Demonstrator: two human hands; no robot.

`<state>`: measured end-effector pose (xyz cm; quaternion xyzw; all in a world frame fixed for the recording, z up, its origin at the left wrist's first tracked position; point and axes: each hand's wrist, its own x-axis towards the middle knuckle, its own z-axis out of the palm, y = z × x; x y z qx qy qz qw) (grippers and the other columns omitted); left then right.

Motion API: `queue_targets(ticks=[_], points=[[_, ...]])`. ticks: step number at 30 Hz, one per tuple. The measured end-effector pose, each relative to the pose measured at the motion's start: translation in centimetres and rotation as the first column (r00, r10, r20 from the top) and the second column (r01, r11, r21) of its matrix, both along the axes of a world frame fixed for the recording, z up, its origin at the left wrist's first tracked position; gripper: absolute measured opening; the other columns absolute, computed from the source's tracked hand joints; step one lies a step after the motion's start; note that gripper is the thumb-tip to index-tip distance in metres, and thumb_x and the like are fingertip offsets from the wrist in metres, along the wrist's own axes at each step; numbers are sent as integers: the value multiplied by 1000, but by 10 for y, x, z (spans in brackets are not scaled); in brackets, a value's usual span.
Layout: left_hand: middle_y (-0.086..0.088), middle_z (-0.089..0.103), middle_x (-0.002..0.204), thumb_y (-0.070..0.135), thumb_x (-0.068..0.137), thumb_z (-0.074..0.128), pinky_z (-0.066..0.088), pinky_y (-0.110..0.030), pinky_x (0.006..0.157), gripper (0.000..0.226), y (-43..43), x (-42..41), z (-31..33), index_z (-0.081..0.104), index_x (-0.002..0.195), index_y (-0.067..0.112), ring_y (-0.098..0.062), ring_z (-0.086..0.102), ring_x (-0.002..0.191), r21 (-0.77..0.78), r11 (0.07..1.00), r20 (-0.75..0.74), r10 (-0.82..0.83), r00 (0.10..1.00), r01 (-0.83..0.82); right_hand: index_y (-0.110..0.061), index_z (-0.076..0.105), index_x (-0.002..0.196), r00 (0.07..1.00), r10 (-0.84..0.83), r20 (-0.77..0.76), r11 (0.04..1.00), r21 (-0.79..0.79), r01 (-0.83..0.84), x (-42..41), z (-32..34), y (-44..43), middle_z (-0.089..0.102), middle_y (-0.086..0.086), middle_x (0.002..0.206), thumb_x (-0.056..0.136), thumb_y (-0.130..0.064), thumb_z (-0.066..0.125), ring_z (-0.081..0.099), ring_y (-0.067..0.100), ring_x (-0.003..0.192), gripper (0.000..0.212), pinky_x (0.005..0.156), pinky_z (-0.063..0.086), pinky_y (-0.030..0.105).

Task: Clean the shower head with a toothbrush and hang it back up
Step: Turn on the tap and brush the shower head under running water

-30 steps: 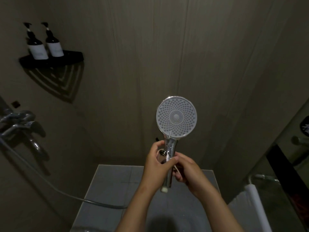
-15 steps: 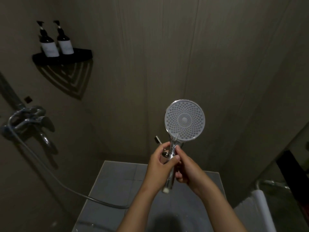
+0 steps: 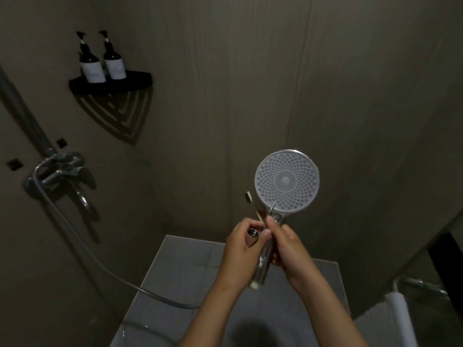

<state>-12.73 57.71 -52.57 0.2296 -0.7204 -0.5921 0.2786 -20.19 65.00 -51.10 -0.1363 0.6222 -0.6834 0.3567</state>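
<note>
- so the right grip [image 3: 288,246] is wrapped round the shower head [image 3: 286,181] handle, held up mid-air, off its hose [image 3: 100,261]
- the left grip [image 3: 239,251] curls round the hose end [image 3: 252,237]; the toothbrush [image 3: 248,197] pokes up between them
- reckon reattaching and hanging are left

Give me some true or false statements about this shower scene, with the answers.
1. Two bottles stand on the corner shelf. True.
2. The shower head hangs on the wall. False: the right hand grips its handle.
3. The left hand is empty. False: it holds the hose end.
4. The toothbrush pokes up just left of the shower head. True.
</note>
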Motion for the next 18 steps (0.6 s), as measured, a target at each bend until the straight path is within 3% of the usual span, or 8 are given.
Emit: queue_targets(ticks=[4,7,12,15,18], points=[[-15,63,75,23,88,62,51,-36,61,8,-1,3,-1,60,82,19,-19,58,65,-15,997,-18,72,997,-72,-22,65,107,1000,-17,4,1000,-16,17,-9,0,4,40,-4,56,93,-35,51,31,3,39,24,43,22,19],[-8,58,69,16,91,60,46,-27,49,8,-4,9,-2,58,86,10,-14,59,57,100,989,-42,114,993,-110,-20,63,105,1000,-23,0,1000,-18,23,-15,-1,9,39,-7,53,93,-35,51,32,3,38,22,42,23,19],[0,59,58,17,91,59,47,-28,44,8,-19,13,-6,59,84,14,-21,59,56,112,972,-50,212,976,-206,-21,59,89,999,5,-38,999,45,-4,-20,-3,16,44,-5,57,93,-35,53,42,2,38,15,40,31,18],[3,59,53,19,92,57,43,-27,43,10,-25,12,-5,59,83,16,-26,57,55,80,964,-54,257,965,-252,-20,56,92,997,76,-24,994,82,-73,-21,-3,13,45,-5,59,93,-35,52,46,1,40,15,38,36,16],[5,59,52,18,93,56,38,-22,40,12,-32,11,-3,59,81,15,-25,56,55,72,951,-51,303,951,-300,-19,58,95,992,128,-21,987,97,-125,-22,-7,7,49,-2,70,93,-33,53,50,5,57,15,46,41,17]])
